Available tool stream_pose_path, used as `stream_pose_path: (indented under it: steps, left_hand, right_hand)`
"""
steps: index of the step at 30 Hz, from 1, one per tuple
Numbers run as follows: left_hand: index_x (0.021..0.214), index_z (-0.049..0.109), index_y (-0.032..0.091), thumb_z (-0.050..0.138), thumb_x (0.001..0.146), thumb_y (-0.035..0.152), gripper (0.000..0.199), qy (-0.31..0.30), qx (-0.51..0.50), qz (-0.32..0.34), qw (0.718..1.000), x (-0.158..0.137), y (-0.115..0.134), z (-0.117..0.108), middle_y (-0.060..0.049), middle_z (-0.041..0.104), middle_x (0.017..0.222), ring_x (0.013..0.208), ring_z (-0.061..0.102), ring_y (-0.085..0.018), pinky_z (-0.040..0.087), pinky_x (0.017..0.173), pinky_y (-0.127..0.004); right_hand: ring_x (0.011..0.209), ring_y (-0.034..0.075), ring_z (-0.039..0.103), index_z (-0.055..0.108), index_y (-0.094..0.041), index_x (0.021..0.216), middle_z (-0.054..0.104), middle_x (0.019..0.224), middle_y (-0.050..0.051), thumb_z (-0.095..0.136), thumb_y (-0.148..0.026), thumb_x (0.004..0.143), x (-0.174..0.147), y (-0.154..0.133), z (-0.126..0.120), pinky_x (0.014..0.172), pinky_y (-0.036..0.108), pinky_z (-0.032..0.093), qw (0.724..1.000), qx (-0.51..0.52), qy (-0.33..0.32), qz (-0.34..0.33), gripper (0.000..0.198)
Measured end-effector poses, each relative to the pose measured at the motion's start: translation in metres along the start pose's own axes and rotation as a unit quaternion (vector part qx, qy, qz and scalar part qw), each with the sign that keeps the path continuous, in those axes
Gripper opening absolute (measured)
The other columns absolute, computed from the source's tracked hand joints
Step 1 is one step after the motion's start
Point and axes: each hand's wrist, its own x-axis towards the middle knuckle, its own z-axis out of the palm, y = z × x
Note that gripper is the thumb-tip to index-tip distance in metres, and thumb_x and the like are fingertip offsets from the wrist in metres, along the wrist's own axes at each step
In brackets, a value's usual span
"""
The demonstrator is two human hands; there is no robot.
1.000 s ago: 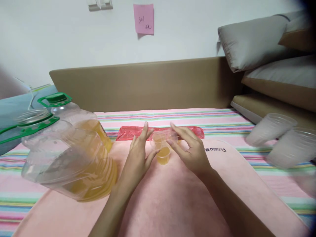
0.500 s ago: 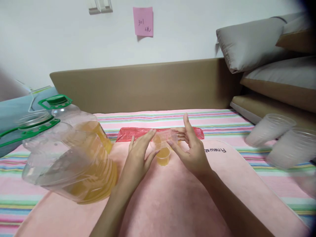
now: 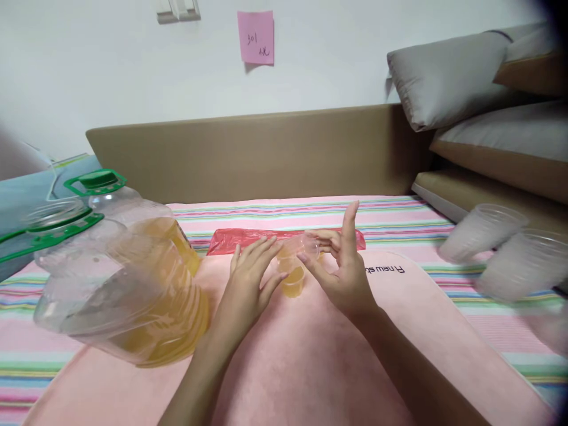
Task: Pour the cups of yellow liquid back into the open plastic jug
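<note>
A clear plastic cup (image 3: 298, 245) lies sideways in the air, its rim turned toward the right. My right hand (image 3: 347, 275) pinches it near the rim between thumb and a finger, with another finger pointing up. Close to the cup's left end is my left hand (image 3: 251, 275), its fingers stretched and thumb apart; whether they touch the cup is hard to tell. Just below, a small cup of yellow liquid (image 3: 293, 284) stands upright on the pink mat (image 3: 297, 355). More yellow shows behind the held cup, partly hidden.
To the left stand an uncapped large jug (image 3: 155, 319) of yellow liquid and a second jug (image 3: 168, 231) with a green cap. Stacked clear cups (image 3: 523, 266) lie at the right, below cushions (image 3: 501, 133). A red plastic bag (image 3: 226, 241) lies behind the mat.
My left fingers have straightened and shifted slightly away from the held cup. The raised finger of my right hand points higher and more to the right. The view has moved slightly.
</note>
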Motion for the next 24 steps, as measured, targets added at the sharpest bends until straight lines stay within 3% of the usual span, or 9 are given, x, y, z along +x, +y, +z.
stream_pose_path:
  steps: [1, 3, 5, 6, 7, 10, 15, 24]
  left_hand:
    - [0.151, 0.040, 0.041, 0.068, 0.099, 0.032, 0.060, 0.001, 0.003, -0.005, 1.000, -0.0006, -0.0006, -0.0001, -0.007, 0.057, 0.154, 0.144, 0.051, -0.032, 0.032, 0.118, -0.075]
    - [0.160, 0.026, 0.040, 0.067, 0.099, 0.030, 0.074, 0.007, -0.009, -0.024, 1.000, -0.0014, -0.0006, -0.0003, -0.009, 0.054, 0.157, 0.145, 0.051, -0.030, 0.031, 0.121, -0.073]
    - [0.164, 0.014, 0.041, 0.066, 0.099, 0.028, 0.084, 0.006, -0.016, -0.032, 0.999, -0.0014, 0.0004, -0.0002, -0.009, 0.052, 0.158, 0.144, 0.051, -0.030, 0.030, 0.121, -0.072]
    - [0.164, 0.013, 0.042, 0.067, 0.099, 0.029, 0.085, 0.005, -0.017, -0.032, 0.999, -0.0011, 0.0010, -0.0001, -0.009, 0.052, 0.158, 0.144, 0.051, -0.030, 0.030, 0.121, -0.072]
    - [0.163, 0.014, 0.043, 0.067, 0.099, 0.029, 0.084, 0.006, -0.018, -0.032, 0.999, -0.0008, 0.0016, 0.0001, -0.008, 0.052, 0.158, 0.144, 0.051, -0.030, 0.030, 0.121, -0.072]
    - [0.162, 0.016, 0.043, 0.068, 0.099, 0.031, 0.083, 0.006, -0.024, -0.033, 0.999, 0.0000, 0.0027, 0.0001, -0.008, 0.053, 0.157, 0.145, 0.050, -0.030, 0.030, 0.121, -0.071]
    - [0.162, 0.014, 0.046, 0.069, 0.098, 0.031, 0.086, -0.015, -0.029, -0.040, 0.999, -0.0002, 0.0037, -0.0001, -0.008, 0.054, 0.156, 0.144, 0.051, -0.030, 0.026, 0.121, -0.074]
    - [0.160, 0.016, 0.047, 0.069, 0.098, 0.030, 0.083, -0.017, -0.026, -0.046, 0.998, -0.0002, 0.0056, -0.0007, -0.006, 0.054, 0.156, 0.144, 0.052, -0.029, 0.023, 0.123, -0.074]
  right_hand:
    - [0.113, 0.023, 0.069, -0.010, -0.037, 0.167, 0.071, 0.120, 0.006, 0.073, -0.032, 0.094, 0.0004, -0.0006, -0.0006, 0.097, 0.044, 0.061, 1.000, -0.003, 0.000, -0.004, 0.111]
    - [0.109, 0.023, 0.069, 0.021, -0.039, 0.167, 0.070, 0.120, 0.006, 0.071, -0.030, 0.095, 0.0017, -0.0016, -0.0024, 0.094, 0.042, 0.061, 0.999, -0.024, -0.013, -0.024, 0.088]
    - [0.102, 0.021, 0.069, 0.057, -0.037, 0.148, 0.070, 0.116, 0.005, 0.070, -0.029, 0.096, 0.0031, -0.0019, -0.0043, 0.091, 0.040, 0.061, 0.997, -0.050, -0.028, -0.045, 0.054]
    - [0.101, 0.020, 0.069, 0.065, -0.036, 0.141, 0.070, 0.116, 0.004, 0.070, -0.029, 0.097, 0.0036, -0.0017, -0.0049, 0.091, 0.040, 0.061, 0.997, -0.058, -0.032, -0.048, 0.045]
    - [0.102, 0.020, 0.069, 0.063, -0.037, 0.143, 0.070, 0.116, 0.004, 0.070, -0.029, 0.096, 0.0040, -0.0013, -0.0052, 0.092, 0.040, 0.060, 0.997, -0.057, -0.031, -0.045, 0.048]
    - [0.110, 0.020, 0.068, 0.036, -0.038, 0.162, 0.070, 0.122, 0.003, 0.073, -0.030, 0.094, 0.0044, 0.0000, -0.0053, 0.097, 0.041, 0.059, 0.999, -0.031, -0.008, -0.018, 0.077]
    - [0.095, 0.018, 0.067, 0.068, -0.034, 0.136, 0.069, 0.106, 0.002, 0.074, -0.030, 0.094, 0.0047, -0.0017, -0.0058, 0.086, 0.037, 0.058, 0.997, -0.054, -0.018, -0.046, 0.043]
    - [0.097, 0.017, 0.066, 0.070, -0.031, 0.134, 0.068, 0.108, 0.003, 0.074, -0.028, 0.094, 0.0050, -0.0054, -0.0044, 0.087, 0.035, 0.057, 0.996, -0.048, -0.016, -0.069, 0.040]
